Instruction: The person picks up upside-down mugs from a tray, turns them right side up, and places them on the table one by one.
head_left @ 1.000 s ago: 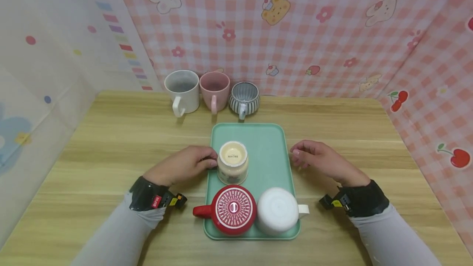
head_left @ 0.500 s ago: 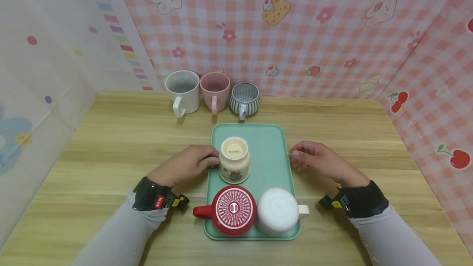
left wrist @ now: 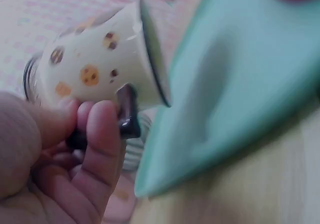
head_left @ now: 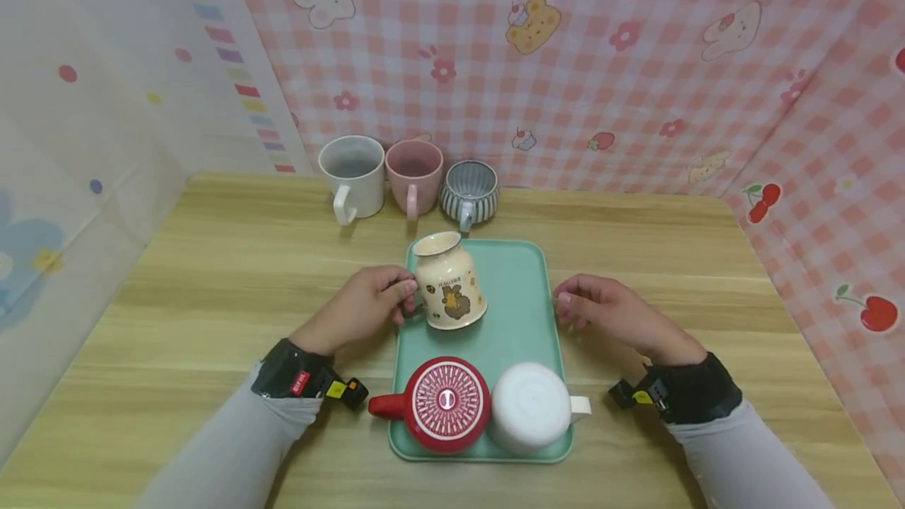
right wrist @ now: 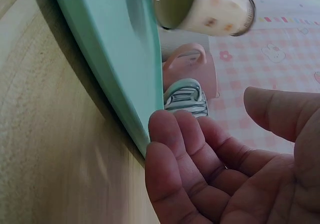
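Observation:
In the head view, a cream mug (head_left: 452,289) with a bear and cookie print is held tilted over the mint green tray (head_left: 512,289). My left hand (head_left: 359,305) pinches its dark handle (left wrist: 128,109) between thumb and fingers at the tray's left side. Both wrist views show the mug's mouth turned toward the tray, with its base upward. On the tray's near end, a red mug (head_left: 447,403) and a white mug (head_left: 530,405) stand upside down, handles outward. My right hand (head_left: 618,313), fingers loosely bent and holding nothing, is beside the tray's right edge.
Behind the tray, a white mug (head_left: 359,191), a pink mug (head_left: 417,179) and a striped grey cup (head_left: 472,199) stand mouth up in a row near the checked backdrop (head_left: 601,77). The wooden table (head_left: 212,258) extends on both sides.
My left hand has lifted the cream mug off the tray and away from me, tilting it so its printed side shows. The right hand stays nearly still.

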The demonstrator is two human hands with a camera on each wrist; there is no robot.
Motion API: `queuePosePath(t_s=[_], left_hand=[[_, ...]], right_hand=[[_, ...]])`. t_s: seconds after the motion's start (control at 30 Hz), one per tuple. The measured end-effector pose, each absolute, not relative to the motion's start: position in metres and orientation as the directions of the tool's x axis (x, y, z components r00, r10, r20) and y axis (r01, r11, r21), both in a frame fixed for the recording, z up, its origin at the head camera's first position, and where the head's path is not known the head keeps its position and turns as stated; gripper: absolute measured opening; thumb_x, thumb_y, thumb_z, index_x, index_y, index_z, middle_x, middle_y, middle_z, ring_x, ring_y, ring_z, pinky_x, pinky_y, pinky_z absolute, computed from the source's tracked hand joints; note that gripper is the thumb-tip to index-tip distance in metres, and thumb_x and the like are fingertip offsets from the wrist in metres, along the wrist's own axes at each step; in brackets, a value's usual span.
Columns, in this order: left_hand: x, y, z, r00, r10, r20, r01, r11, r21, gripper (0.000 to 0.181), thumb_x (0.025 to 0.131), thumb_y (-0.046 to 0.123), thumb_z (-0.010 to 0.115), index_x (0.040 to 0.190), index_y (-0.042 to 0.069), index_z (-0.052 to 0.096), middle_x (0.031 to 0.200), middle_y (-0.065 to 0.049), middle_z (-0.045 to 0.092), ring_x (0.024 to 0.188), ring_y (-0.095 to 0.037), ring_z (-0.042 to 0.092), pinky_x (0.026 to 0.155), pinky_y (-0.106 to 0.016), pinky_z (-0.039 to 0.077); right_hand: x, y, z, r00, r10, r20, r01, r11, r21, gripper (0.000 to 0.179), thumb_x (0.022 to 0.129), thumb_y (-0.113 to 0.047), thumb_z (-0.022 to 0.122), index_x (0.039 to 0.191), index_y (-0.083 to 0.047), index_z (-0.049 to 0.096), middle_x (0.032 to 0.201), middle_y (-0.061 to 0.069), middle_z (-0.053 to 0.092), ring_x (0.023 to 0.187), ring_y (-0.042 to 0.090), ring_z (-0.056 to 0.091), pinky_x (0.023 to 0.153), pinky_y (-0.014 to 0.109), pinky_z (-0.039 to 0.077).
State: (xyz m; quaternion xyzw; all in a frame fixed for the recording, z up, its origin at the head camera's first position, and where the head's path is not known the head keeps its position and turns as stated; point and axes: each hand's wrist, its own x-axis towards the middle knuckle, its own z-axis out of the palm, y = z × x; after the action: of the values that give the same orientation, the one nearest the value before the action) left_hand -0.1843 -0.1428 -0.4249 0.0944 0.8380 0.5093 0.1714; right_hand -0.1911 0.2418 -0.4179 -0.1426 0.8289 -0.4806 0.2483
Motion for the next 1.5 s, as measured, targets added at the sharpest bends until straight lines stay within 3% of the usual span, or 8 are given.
queuePosePath(t_s=[0.3, 0.63, 0.83, 0.93, 1.07, 1.2, 1.33, 1.5], left_hand=[[-0.188, -0.136, -0.41, -0.94, 0.234, -0.25, -0.228, 0.116, 0.967, 0.031, 0.11, 0.017, 0.051, 0.119, -0.01, 0.063, 0.094, -0.004, 0.066, 0.078, -0.012, 0.065, 0.077, -0.025, 0.06], [-0.189, -0.103, -0.375, -0.912, 0.297, -0.282, -0.382, -0.368, 0.848, 0.022, 0.113, 0.017, 0.042, 0.117, 0.0, 0.055, 0.096, 0.0, 0.059, 0.083, -0.007, 0.059, 0.074, -0.014, 0.055], [-0.186, -0.073, -0.359, -0.899, 0.339, -0.276, -0.422, -0.511, 0.749, 0.02, 0.113, 0.015, 0.039, 0.106, 0.005, 0.056, 0.091, 0.001, 0.061, 0.081, -0.004, 0.059, 0.072, -0.012, 0.054], [-0.184, -0.061, -0.353, -0.897, 0.345, -0.277, -0.429, -0.526, 0.735, 0.022, 0.113, 0.014, 0.039, 0.101, 0.008, 0.058, 0.09, 0.001, 0.061, 0.079, -0.004, 0.059, 0.072, -0.011, 0.054], [-0.183, -0.051, -0.35, -0.909, 0.314, -0.276, -0.398, -0.451, 0.799, 0.022, 0.112, 0.012, 0.043, 0.115, 0.0, 0.062, 0.096, 0.0, 0.063, 0.081, -0.006, 0.062, 0.075, -0.013, 0.056], [-0.184, -0.044, -0.352, -0.933, 0.26, -0.249, -0.321, -0.287, 0.903, 0.03, 0.11, 0.012, 0.05, 0.13, -0.007, 0.063, 0.099, -0.005, 0.072, 0.082, -0.007, 0.067, 0.075, -0.017, 0.057], [-0.183, -0.042, -0.354, -0.952, 0.21, -0.22, -0.249, -0.121, 0.961, 0.029, 0.108, 0.015, 0.055, 0.126, -0.002, 0.07, 0.099, -0.012, 0.078, 0.077, -0.008, 0.068, 0.07, -0.02, 0.055], [-0.184, -0.042, -0.359, -0.951, 0.22, -0.217, -0.221, 0.008, 0.975, 0.029, 0.107, 0.021, 0.059, 0.125, 0.003, 0.073, 0.098, -0.014, 0.08, 0.079, -0.006, 0.073, 0.067, -0.022, 0.054]], right_hand=[[-0.188, 0.237, -0.408, -0.837, -0.489, -0.247, -0.043, 0.509, -0.86, 0.036, 0.109, -0.028, 0.056, 0.126, 0.003, 0.062, 0.108, 0.018, 0.07, 0.1, 0.029, 0.066, 0.086, 0.035, 0.06], [-0.196, 0.203, -0.37, -0.8, -0.568, -0.192, -0.178, 0.531, -0.829, 0.027, 0.109, -0.021, 0.055, 0.125, -0.001, 0.064, 0.113, 0.02, 0.071, 0.102, 0.027, 0.071, 0.089, 0.04, 0.062], [-0.196, 0.172, -0.349, -0.809, -0.578, -0.107, -0.216, 0.462, -0.86, 0.023, 0.104, -0.016, 0.062, 0.125, -0.007, 0.069, 0.113, 0.009, 0.075, 0.104, 0.024, 0.071, 0.089, 0.033, 0.061], [-0.194, 0.163, -0.344, -0.832, -0.55, -0.079, -0.194, 0.421, -0.886, 0.029, 0.102, -0.02, 0.067, 0.129, -0.01, 0.07, 0.123, 0.007, 0.074, 0.115, 0.024, 0.069, 0.096, 0.037, 0.059], [-0.193, 0.16, -0.343, -0.873, -0.486, -0.041, -0.172, 0.384, -0.907, 0.034, 0.101, -0.024, 0.07, 0.133, -0.013, 0.07, 0.132, 0.004, 0.072, 0.125, 0.019, 0.066, 0.102, 0.039, 0.057], [-0.192, 0.159, -0.344, -0.907, -0.42, -0.018, -0.123, 0.307, -0.944, 0.034, 0.1, -0.02, 0.071, 0.132, -0.009, 0.071, 0.128, 0.005, 0.074, 0.116, 0.015, 0.069, 0.095, 0.031, 0.058], [-0.19, 0.158, -0.346, -0.925, -0.377, -0.043, -0.047, 0.227, -0.973, 0.031, 0.099, -0.016, 0.07, 0.126, -0.001, 0.072, 0.116, 0.001, 0.076, 0.104, 0.016, 0.068, 0.091, 0.029, 0.057], [-0.188, 0.156, -0.348, -0.94, -0.335, -0.069, 0.003, 0.194, -0.981, 0.031, 0.1, -0.017, 0.069, 0.122, 0.004, 0.072, 0.105, -0.008, 0.075, 0.104, 0.016, 0.064, 0.091, 0.028, 0.054]])
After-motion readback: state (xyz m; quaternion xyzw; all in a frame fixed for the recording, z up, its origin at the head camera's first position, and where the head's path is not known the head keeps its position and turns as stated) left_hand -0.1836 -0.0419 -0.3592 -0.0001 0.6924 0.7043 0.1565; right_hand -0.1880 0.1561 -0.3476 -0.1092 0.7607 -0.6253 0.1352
